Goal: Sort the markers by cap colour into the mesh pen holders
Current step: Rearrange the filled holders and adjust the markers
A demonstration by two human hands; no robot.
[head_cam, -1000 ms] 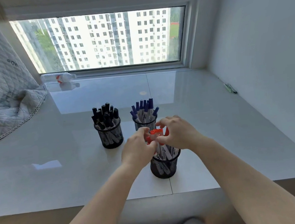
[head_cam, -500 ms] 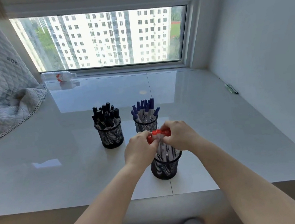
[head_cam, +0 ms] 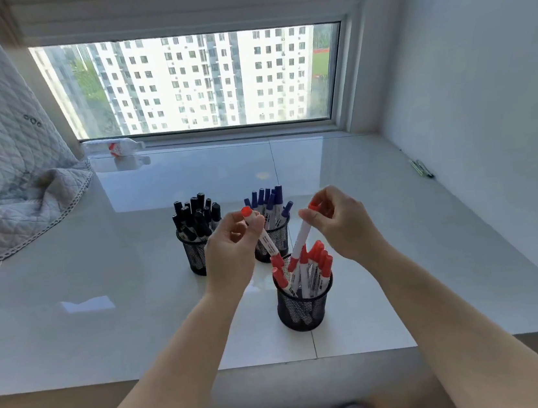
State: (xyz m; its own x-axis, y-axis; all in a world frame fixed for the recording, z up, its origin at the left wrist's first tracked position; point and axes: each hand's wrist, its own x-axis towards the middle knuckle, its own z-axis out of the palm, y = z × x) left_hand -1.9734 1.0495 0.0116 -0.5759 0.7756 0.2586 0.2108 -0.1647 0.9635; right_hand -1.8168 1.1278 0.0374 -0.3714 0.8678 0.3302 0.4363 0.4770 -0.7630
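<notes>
Change: a second ago both hands were bunched together over the red caps; now they have drawn apart and each lifts one red-capped marker clear of the bundle
Left hand [head_cam: 232, 245]: grip pinched round the left marker [head_cam: 262, 235] near its cap, which is tilted, its lower end by the holder's rim
Right hand [head_cam: 337, 219]: fingertips closed on the cap of the right marker [head_cam: 301, 237], barrel slanting down into the red holder [head_cam: 302, 305]
Other holders: black holder [head_cam: 196, 255] and blue holder [head_cam: 274, 242] stand just behind on the bench [head_cam: 106, 325], each full
Meaning: probably tidying the last reds; sorting looks nearly done
</notes>
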